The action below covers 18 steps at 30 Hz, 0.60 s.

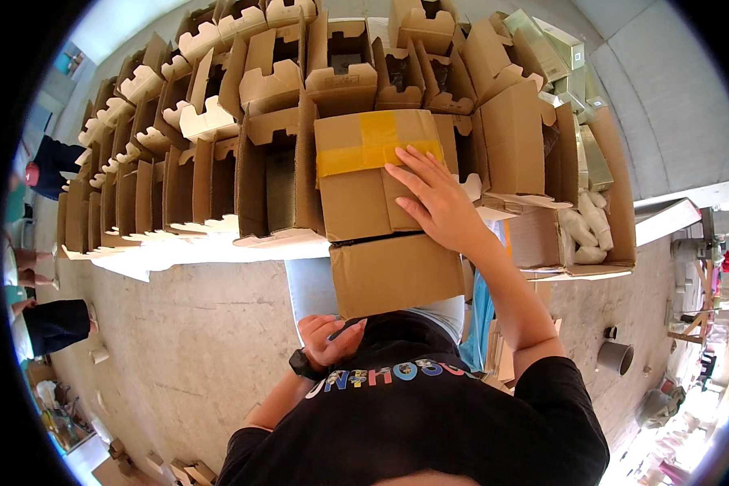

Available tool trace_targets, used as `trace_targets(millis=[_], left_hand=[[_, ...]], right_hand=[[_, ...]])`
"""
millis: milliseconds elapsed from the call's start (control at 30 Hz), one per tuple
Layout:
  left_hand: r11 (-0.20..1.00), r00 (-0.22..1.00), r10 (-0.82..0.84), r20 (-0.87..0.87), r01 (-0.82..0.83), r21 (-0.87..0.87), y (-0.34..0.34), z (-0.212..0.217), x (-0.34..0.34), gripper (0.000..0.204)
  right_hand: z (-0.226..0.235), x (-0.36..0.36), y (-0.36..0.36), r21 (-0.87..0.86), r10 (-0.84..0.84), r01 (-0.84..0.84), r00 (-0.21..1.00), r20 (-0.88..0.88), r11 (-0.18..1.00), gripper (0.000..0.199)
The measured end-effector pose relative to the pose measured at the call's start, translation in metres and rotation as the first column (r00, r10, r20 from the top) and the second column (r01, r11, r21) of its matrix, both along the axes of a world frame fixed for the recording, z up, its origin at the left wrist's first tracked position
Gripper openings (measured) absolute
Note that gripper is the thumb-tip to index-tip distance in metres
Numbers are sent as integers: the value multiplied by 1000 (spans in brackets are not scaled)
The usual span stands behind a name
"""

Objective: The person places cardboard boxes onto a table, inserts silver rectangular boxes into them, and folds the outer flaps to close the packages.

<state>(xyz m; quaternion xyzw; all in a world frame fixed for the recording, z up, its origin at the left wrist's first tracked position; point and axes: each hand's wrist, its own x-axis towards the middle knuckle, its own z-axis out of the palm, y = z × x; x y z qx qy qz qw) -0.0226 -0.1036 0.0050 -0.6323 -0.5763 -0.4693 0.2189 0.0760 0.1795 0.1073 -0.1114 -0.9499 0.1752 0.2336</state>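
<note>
A brown cardboard box [356,206] with crossed strips of yellow tape [378,138] is directly in front of me. My right hand [437,198] lies on it, fingers spread, with the fingertips on the tape. Below a dark gap, a plain cardboard panel [397,275] faces me; whether it is a flap or a second box, I cannot tell. My left hand [326,340], with a dark watch on its wrist, is raised close to my shirt. Its fingers are loosely curled and apart, nothing visible in them, and it does not touch the box.
Rows of open-topped cardboard boxes [277,194] fill the table ahead and to the left. At the right, a large carton [616,194] holds white wrapped pieces [587,227] and pale green boxes [595,162]. A grey bucket [616,356] lies on the floor. Other people [53,328] are at far left.
</note>
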Motion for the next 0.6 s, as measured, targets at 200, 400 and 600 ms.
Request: trace_targets(millis=[200, 400, 600], left_hand=[[852, 996, -68, 57, 88, -516, 19, -11, 12, 36], [924, 987, 133, -90, -156, -349, 56, 16, 17, 44], [805, 969, 230, -92, -243, -541, 86, 43, 8, 59]], right_hand=[[2, -1, 3, -84, 15, -17, 999, -31, 996, 41], [16, 13, 15, -280, 69, -66, 998, -1, 958, 43], [9, 32, 42, -843, 28, -131, 990, -136, 521, 56]])
